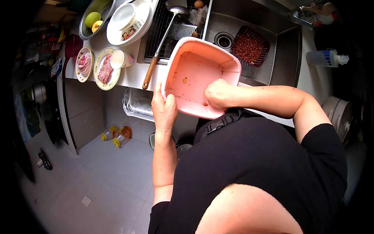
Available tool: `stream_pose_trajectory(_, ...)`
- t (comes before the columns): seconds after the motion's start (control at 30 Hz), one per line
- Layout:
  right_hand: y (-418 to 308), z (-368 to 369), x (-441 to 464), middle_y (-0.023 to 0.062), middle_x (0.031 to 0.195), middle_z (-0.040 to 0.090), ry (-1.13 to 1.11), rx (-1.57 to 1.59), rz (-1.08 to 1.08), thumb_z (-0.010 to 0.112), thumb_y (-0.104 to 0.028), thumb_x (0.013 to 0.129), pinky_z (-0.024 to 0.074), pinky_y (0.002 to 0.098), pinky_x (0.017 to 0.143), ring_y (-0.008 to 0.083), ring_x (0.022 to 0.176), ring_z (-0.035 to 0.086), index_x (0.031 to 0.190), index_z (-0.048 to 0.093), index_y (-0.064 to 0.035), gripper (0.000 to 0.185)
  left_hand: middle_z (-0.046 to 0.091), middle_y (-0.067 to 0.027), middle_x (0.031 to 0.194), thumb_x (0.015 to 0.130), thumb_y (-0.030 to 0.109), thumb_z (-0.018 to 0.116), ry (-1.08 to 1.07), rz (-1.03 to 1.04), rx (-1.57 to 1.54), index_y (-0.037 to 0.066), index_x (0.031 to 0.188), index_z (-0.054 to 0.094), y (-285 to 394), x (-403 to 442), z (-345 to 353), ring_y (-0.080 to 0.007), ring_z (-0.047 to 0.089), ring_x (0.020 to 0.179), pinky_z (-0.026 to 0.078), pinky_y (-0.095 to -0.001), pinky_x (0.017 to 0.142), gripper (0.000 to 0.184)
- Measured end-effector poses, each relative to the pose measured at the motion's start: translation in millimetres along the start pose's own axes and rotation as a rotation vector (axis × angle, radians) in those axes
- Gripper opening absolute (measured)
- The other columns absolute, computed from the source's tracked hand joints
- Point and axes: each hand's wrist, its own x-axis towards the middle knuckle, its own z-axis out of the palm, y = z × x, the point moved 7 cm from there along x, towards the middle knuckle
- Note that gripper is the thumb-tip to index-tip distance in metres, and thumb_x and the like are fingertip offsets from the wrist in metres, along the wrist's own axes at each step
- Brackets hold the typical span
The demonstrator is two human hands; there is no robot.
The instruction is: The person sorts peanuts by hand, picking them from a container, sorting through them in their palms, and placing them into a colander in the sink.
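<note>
A pink square plastic basin (194,72) is tilted toward me at the counter's front edge, with a little shallow water and several small bits on its bottom. My left hand (163,108) grips its left rim, thumb toward the inside. Inside the basin is my right hand (219,93), fingers curled down near the bottom; what they hold, if anything, is hidden. A small reddish-brown bit (205,103) lies beside those fingers. In the sink behind stands a dark red slotted basket (268,50) of reddish-brown peanuts (247,47).
The metal sink (269,76) has a drain (224,40) beside the basket. Left of the basin are a wooden-handled ladle (151,72), plates of meat (105,70), a paper cup (119,59), stacked white bowls (130,23) and a steel bowl of fruit (83,29). An egg (199,4) sits at the back.
</note>
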Motion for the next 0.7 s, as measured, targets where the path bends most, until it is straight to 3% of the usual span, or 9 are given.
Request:
stream_pose_trajectory(0.2,-2,4,7,0.0184,0.076,0.066,0.031,0.076,-0.020,0.064,-0.016,0.065,0.0524,0.0395,0.066,0.0323,0.074,0.066,0.075,0.069,-0.0001,0.019,0.061,-0.0224,0.105,0.073,0.001,0.041,-0.008,-0.028,0.004,-0.001,0.122,0.049,-3,-1,1,-0.0330,0.060,0.097,0.045,-0.0365,0.088,0.049)
stream_pose_trajectory(0.27,6,15,8,0.0180,0.077,0.066,-0.188,-0.010,0.050,0.065,-0.019,0.066,0.0518,0.0395,0.066,0.0321,0.073,0.066,0.075,0.069,-0.0014,0.020,0.061,-0.0224,0.105,0.073,0.001,0.041,-0.011,-0.042,0.008,-0.001,0.121,0.050,-7,-2,0,-0.0330,0.060,0.098,0.045,-0.0365,0.089,0.049)
stream_pose_trajectory(0.3,10,12,7,0.0180,0.077,0.066,-0.190,-0.010,0.049,0.065,-0.019,0.066,0.0518,0.0395,0.066,0.0321,0.073,0.066,0.075,0.069,-0.0014,0.020,0.061,-0.0223,0.105,0.073,0.001,0.041,0.002,-0.018,-0.002,-0.001,0.121,0.050,-6,-2,-1,-0.0330,0.060,0.098,0.044,-0.0365,0.089,0.049)
stream_pose_trajectory(0.37,24,-14,2,0.0197,0.076,0.066,-0.031,0.379,0.073,0.064,-0.017,0.068,0.0509,0.0390,0.064,0.0309,0.070,0.065,0.077,0.068,-0.0001,0.019,0.061,-0.0223,0.105,0.073,0.001,0.041,0.017,0.003,-0.015,-0.001,0.121,0.050,-6,-2,-1,-0.0330,0.060,0.098,0.044,-0.0364,0.089,0.049)
stream_pose_trajectory(0.4,29,-28,-3,0.0178,0.070,0.065,-0.005,0.619,0.052,0.060,-0.015,0.072,0.0497,0.0359,0.061,0.0251,0.065,0.064,0.077,0.065,0.0019,0.019,0.061,-0.0223,0.105,0.073,0.001,0.041,0.011,-0.018,-0.011,-0.001,0.121,0.050,-8,-2,-1,-0.0331,0.060,0.099,0.044,-0.0364,0.089,0.049)
stream_pose_trajectory(0.43,34,-27,-2,0.0138,0.067,0.063,-0.063,0.829,0.038,0.058,-0.015,0.073,0.0484,0.0322,0.058,0.0179,0.065,0.062,0.076,0.062,0.0023,0.018,0.061,-0.0223,0.105,0.073,0.001,0.041,0.002,-0.038,-0.007,-0.001,0.121,0.050,-9,-2,-2,-0.0331,0.060,0.099,0.044,-0.0363,0.090,0.050)
stream_pose_trajectory(0.5,37,-25,-2,0.0117,0.066,0.062,-0.164,1.071,0.075,0.056,-0.015,0.075,0.0473,0.0300,0.058,0.0133,0.067,0.061,0.074,0.060,0.0018,0.018,0.061,-0.0224,0.105,0.073,0.001,0.041,-0.005,-0.041,-0.007,-0.001,0.122,0.050,-8,-2,-1,-0.0332,0.060,0.099,0.044,-0.0364,0.089,0.050)
stream_pose_trajectory(0.57,36,-27,-3,0.0134,0.069,0.063,-0.157,1.073,0.109,0.054,-0.015,0.075,0.0478,0.0323,0.060,0.0166,0.068,0.062,0.076,0.061,0.0022,0.018,0.061,-0.0225,0.105,0.073,0.001,0.041,-0.010,-0.040,-0.009,-0.001,0.122,0.049,-5,-1,0,-0.0332,0.060,0.098,0.044,-0.0366,0.089,0.050)
stream_pose_trajectory(0.7,28,-19,4,0.0191,0.079,0.066,-0.019,0.273,0.016,0.056,-0.014,0.073,0.0505,0.0410,0.068,0.0336,0.076,0.064,0.080,0.068,0.0000,0.020,0.062,-0.0228,0.104,0.073,0.001,0.041,-0.002,-0.036,0.019,-0.001,0.122,0.049,-4,-2,-1,-0.0335,0.061,0.097,0.045,-0.0369,0.088,0.050)
